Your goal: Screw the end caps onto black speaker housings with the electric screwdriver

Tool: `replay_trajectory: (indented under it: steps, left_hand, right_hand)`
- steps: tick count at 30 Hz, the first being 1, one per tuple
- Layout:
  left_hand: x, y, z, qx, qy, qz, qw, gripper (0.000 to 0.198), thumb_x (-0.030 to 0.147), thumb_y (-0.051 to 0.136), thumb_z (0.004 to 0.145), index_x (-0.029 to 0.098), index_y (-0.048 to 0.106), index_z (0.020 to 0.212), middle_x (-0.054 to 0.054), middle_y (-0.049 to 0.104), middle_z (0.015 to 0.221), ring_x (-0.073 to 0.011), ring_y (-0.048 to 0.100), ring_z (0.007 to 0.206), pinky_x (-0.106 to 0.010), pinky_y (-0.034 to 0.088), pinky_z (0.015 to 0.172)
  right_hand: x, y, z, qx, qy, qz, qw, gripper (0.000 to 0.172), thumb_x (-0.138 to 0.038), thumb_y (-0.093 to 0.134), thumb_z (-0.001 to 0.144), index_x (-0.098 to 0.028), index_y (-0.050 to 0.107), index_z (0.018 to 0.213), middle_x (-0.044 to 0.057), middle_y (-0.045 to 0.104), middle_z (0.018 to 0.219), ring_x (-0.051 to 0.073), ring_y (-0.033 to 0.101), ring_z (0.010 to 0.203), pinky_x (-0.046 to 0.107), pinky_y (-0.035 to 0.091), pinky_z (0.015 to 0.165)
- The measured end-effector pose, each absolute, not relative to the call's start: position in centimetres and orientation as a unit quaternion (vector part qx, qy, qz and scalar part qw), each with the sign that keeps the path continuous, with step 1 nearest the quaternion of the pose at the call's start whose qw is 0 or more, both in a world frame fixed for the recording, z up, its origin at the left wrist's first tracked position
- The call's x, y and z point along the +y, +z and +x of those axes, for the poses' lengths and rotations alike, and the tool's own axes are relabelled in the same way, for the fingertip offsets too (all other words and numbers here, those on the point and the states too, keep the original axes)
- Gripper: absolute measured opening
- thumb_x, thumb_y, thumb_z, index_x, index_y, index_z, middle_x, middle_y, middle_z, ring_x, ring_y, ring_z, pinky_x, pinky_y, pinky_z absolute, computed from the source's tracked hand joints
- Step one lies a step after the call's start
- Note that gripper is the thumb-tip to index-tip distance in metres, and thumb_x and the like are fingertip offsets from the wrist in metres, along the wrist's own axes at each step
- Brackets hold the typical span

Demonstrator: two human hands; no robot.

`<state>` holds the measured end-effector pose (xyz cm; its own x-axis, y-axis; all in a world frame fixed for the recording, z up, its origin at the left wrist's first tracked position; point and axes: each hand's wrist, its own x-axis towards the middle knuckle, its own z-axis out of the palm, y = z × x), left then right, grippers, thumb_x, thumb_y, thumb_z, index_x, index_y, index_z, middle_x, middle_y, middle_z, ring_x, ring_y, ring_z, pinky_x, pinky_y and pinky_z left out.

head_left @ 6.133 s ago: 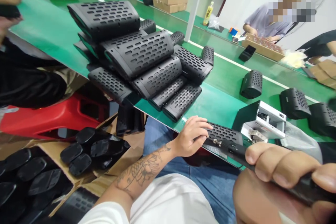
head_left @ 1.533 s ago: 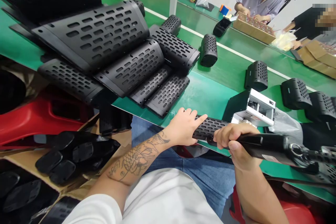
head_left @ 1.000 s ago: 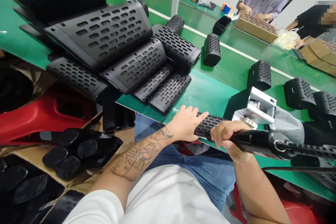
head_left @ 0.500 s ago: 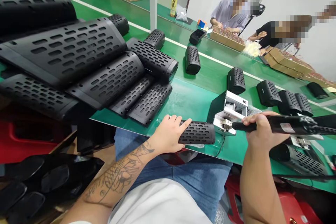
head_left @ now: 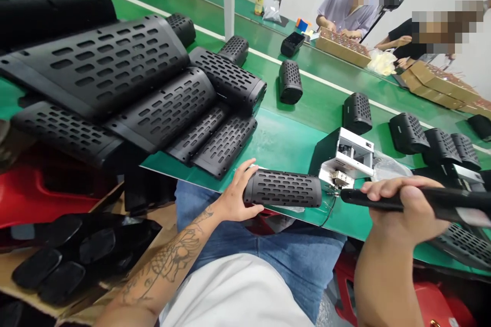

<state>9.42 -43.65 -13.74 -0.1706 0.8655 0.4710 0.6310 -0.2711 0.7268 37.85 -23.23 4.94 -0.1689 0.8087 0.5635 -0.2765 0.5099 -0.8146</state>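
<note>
A black perforated housing point(head_left: 286, 189) lies along the front edge of the green table. At its left end my left hand point(head_left: 238, 196) is open, fingers and thumb spread around that end and the palm against or close to it. My right hand point(head_left: 406, 209) is wrapped around a black electric screwdriver point(head_left: 360, 196), held level. The screwdriver's tip points left, just below the front of a white and black screw feeder point(head_left: 351, 150), between feeder and housing. Whether the tip carries a screw is too small to tell.
Several black perforated housings point(head_left: 161, 107) are piled at the left. More housings point(head_left: 289, 82) stand across the green work surface. Two people point(head_left: 345, 15) sit opposite beside cardboard boxes point(head_left: 343, 48). A box of black parts point(head_left: 57, 260) is at lower left, and a red stool point(head_left: 437, 301) at lower right.
My left hand has slid from the housing's top to its left end, its fingers opening. The screwdriver has moved down and away from the feeder's front. The view has shifted slightly.
</note>
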Motion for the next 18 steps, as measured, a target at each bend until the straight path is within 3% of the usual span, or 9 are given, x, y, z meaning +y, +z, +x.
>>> replay_trajectory:
  steps: [3,8,18]
  left_hand:
    - [-43.5,-14.3,9.3,0.578,0.493,0.634,0.146,0.124,0.038,0.095,0.084,0.027,0.023,0.184,-0.028,0.028,0.188,-0.0486,0.037,0.177,-0.071,0.04,0.141]
    - [-43.3,-14.5,9.2,0.569,0.502,0.63,0.167,0.117,0.035,0.095,0.084,0.026,0.03,0.181,-0.027,0.03,0.187,-0.0456,0.039,0.176,-0.069,0.04,0.142]
    - [-43.1,-14.7,9.5,0.558,0.523,0.618,0.185,0.111,0.039,0.096,0.083,0.025,0.038,0.177,-0.025,0.037,0.183,-0.0436,0.045,0.172,-0.064,0.041,0.143]
  right_hand:
    - [-27.1,6.5,36.6,-0.651,0.522,-0.111,0.541,0.014,-0.036,0.086,0.093,-0.027,0.086,0.104,-0.001,0.07,0.067,0.021,0.064,0.05,0.043,0.063,0.052]
    - [-32.9,6.8,31.1,-0.637,0.622,-0.074,0.449,0.017,-0.041,0.086,0.101,-0.028,0.081,0.112,-0.002,0.069,0.072,0.018,0.066,0.056,0.044,0.065,0.065]
    - [-32.8,3.5,24.1,-0.661,0.665,-0.004,0.348,0.012,-0.029,0.085,0.102,-0.025,0.073,0.103,-0.003,0.072,0.074,0.013,0.069,0.055,0.032,0.065,0.064]
